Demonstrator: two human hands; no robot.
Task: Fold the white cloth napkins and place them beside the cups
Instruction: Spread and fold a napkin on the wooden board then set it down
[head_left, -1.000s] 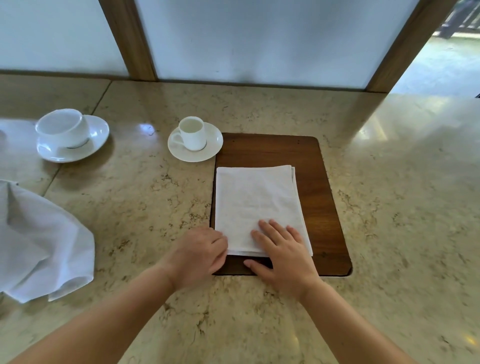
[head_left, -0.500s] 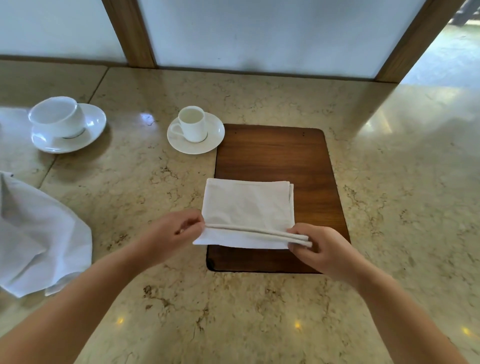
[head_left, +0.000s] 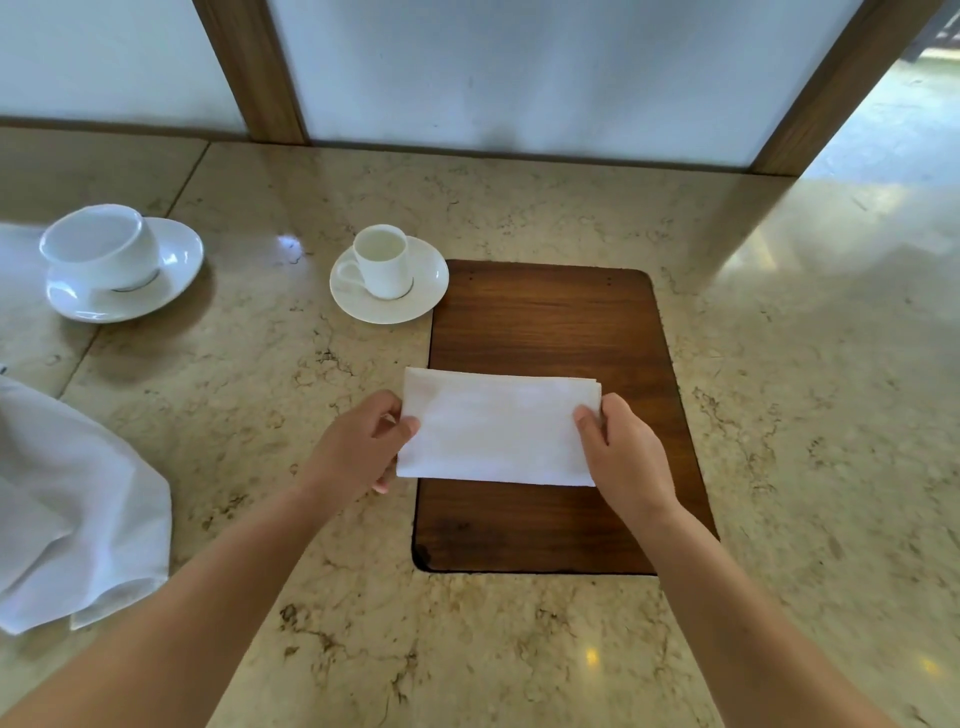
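Both hands pinch the folded napkin (head_left: 498, 428) mid-frame over the wooden board (head_left: 550, 322): left hand (head_left: 363, 447) one short end, right hand (head_left: 621, 452) the other. Long axis runs left-right; small cup (head_left: 383, 262) sits up-left, nearer the left hand.

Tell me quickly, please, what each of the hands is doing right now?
Left hand: pinching the folded napkin's left end.
Right hand: pinching its right end.
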